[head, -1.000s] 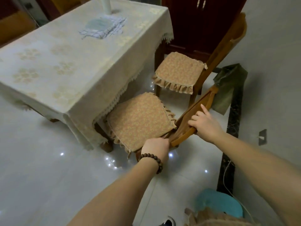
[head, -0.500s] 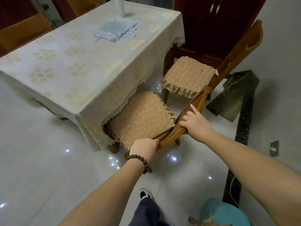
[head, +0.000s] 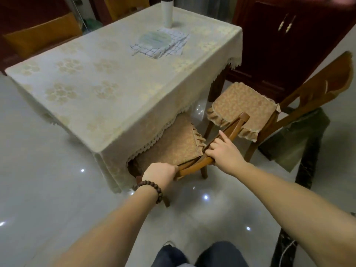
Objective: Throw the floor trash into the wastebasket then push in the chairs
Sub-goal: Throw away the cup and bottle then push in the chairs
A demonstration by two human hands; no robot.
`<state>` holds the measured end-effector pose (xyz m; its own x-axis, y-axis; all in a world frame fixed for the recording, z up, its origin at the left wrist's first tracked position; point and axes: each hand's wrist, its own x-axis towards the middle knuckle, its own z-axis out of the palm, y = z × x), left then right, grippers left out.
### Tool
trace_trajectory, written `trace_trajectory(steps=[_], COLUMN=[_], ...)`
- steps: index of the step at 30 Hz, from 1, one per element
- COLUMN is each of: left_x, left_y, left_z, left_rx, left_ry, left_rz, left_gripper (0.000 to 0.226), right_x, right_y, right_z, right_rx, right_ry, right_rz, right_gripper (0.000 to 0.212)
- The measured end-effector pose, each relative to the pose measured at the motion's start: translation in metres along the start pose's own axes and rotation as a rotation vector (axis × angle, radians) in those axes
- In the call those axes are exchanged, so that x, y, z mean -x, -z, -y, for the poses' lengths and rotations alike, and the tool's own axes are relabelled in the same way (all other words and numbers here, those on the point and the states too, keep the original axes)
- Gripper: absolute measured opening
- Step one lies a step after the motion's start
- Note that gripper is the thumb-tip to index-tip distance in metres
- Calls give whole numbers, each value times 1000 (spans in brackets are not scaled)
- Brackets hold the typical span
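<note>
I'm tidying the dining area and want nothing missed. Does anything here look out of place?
Yes. The far chair stands pulled out, angled away from the table, a dark green cloth trailing off its backrest to the floor. The near chair, gripped by both hands, is mostly tucked under.

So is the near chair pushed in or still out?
Partly in: near chair has its seat front under the tablecloth fringe, back half exposed.

Second chair (head: 250, 110) crowds the right; floor (head: 38, 170) left open.
</note>
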<state>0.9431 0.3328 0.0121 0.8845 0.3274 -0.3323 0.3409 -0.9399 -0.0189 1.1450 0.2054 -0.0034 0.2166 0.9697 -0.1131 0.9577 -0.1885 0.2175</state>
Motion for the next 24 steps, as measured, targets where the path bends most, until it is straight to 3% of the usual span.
trace_trajectory(steps=[8, 15, 19, 21, 24], left_x=[-32, -79, -91, -94, -91], left_y=[12, 29, 31, 31, 31], left_z=[8, -46, -84, -92, -100], left_rx=[40, 92, 153, 153, 201], left_ry=[189, 400, 542, 622, 807], left_rz=[-4, 9, 31, 29, -37], left_gripper=[23, 25, 25, 41, 95], right_x=[-62, -82, -75, -74, -82], right_y=[4, -20, -24, -17, -16], right_z=[-41, -114, -143, -158, -192], right_rx=[0, 6, -88, -130, -67], right_ry=[257, 429, 574, 582, 577], right_rz=[-57, -68, -103, -12, -34], right_gripper=[12, 26, 14, 38, 91])
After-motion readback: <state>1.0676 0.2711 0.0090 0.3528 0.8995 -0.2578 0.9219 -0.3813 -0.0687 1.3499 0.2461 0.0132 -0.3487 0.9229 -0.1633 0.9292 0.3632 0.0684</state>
